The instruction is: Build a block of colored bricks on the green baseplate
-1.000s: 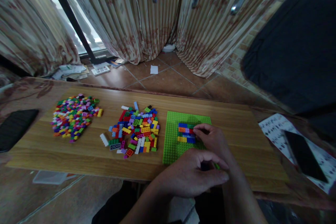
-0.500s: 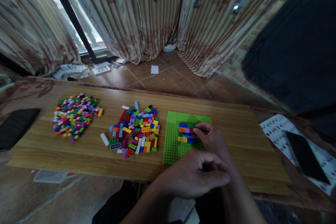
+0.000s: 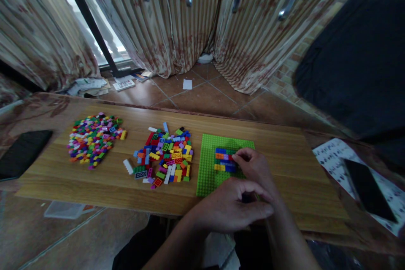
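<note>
The green baseplate (image 3: pixel 209 177) carries rows of bricks in blue, green, orange, purple, red and yellow. At the right end of one row sits a red brick (image 3: pixel 230 157), with the thumb and fingertips of my right hand (image 3: pixel 255 166) closed on its edge. Nearer to me, my left hand (image 3: pixel 229 206) hovers over the plate's front corner and crosses in front of my right wrist. Its fingers curl in towards the thumb, and whatever may be between the tips is hidden. A yellow brick (image 3: pixel 220 168) lies in the front row.
A pile of mixed larger bricks (image 3: pixel 167 156) lies left of the baseplate, and a heap of small bricks (image 3: pixel 95 139) farther left. On the right, a black phone (image 3: pixel 368 190) rests on a printed sheet (image 3: pixel 332 152). A dark tablet-like object (image 3: pixel 23 154) is at the far left.
The view has shifted slightly. Both hands stay almost in place, my right still at the red brick; my left has moved only a little.
</note>
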